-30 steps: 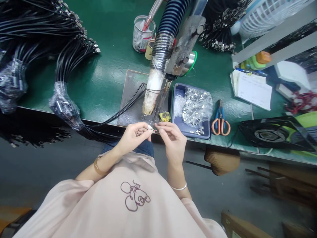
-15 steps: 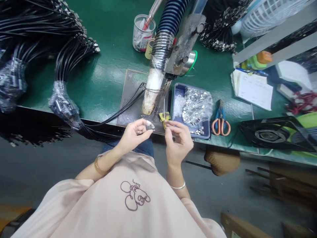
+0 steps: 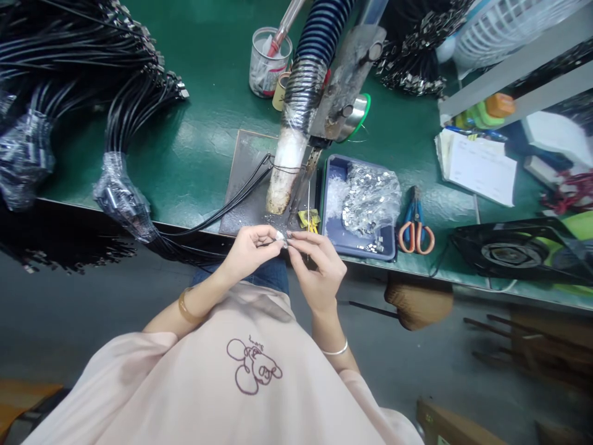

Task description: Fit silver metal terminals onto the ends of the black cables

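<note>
My left hand (image 3: 256,250) is closed in a pinch at the bench's front edge, with a white wrapping on a fingertip. A tiny shiny piece (image 3: 285,243), which looks like a metal connector, sits between its fingertips and those of my right hand (image 3: 319,262). The right thumb and fingers are pinched against that piece from the other side; its exact shape is hidden. Just beyond the hands lie a dark work board (image 3: 241,179), black cables (image 3: 243,194) and a yellow pad (image 3: 309,219). The white-wrapped nozzle of a hose (image 3: 287,164) points down at the board.
Right of the board stands a blue tray (image 3: 332,242) with a bag of small metal parts (image 3: 370,198). Beside it lie orange-handled pliers (image 3: 416,232) and a black fan (image 3: 514,250). Bundled cables (image 3: 123,191) hang over the left edge. A solder spool (image 3: 354,117) stands behind.
My right hand has moved left, from in front of the yellow pad to the left hand's fingertips. The left hand has stayed nearly in place, still pinching.
</note>
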A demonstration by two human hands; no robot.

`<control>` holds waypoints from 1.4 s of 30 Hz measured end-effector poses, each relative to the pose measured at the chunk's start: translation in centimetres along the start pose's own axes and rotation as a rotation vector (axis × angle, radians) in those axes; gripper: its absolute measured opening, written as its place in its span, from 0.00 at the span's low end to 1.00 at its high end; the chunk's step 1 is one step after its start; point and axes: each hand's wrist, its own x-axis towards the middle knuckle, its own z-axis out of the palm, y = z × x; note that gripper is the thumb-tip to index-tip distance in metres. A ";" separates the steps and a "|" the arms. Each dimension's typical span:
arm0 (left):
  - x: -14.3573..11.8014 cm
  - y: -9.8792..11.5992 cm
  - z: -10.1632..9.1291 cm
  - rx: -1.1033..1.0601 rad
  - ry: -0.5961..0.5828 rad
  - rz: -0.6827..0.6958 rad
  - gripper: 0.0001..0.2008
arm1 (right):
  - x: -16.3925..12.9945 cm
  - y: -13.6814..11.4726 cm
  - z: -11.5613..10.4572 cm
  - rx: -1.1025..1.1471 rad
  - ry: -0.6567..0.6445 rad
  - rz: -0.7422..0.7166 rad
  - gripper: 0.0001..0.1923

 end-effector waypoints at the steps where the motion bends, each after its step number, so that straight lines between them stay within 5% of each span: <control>1: 0.0 0.0 0.0 0.005 -0.004 0.008 0.12 | 0.0 0.0 0.0 -0.006 -0.005 -0.015 0.08; 9: -0.1 0.0 0.0 0.019 0.019 0.006 0.13 | -0.4 0.8 -1.2 -0.036 0.096 0.044 0.06; 17: -0.2 -0.1 -0.2 -0.036 0.048 -0.010 0.15 | -0.9 1.3 -1.2 -0.185 -0.089 -0.087 0.04; 24: -0.1 0.0 -0.1 -0.051 0.020 -0.013 0.16 | -0.9 0.7 -0.6 -0.050 0.108 -0.075 0.10; 32: 0.0 0.2 0.1 -0.079 0.034 -0.030 0.18 | -0.7 0.0 0.3 0.159 0.080 0.031 0.06; 42: 0.0 -0.1 0.2 -0.036 0.096 -0.056 0.15 | -0.1 -0.4 0.4 0.472 0.074 0.418 0.07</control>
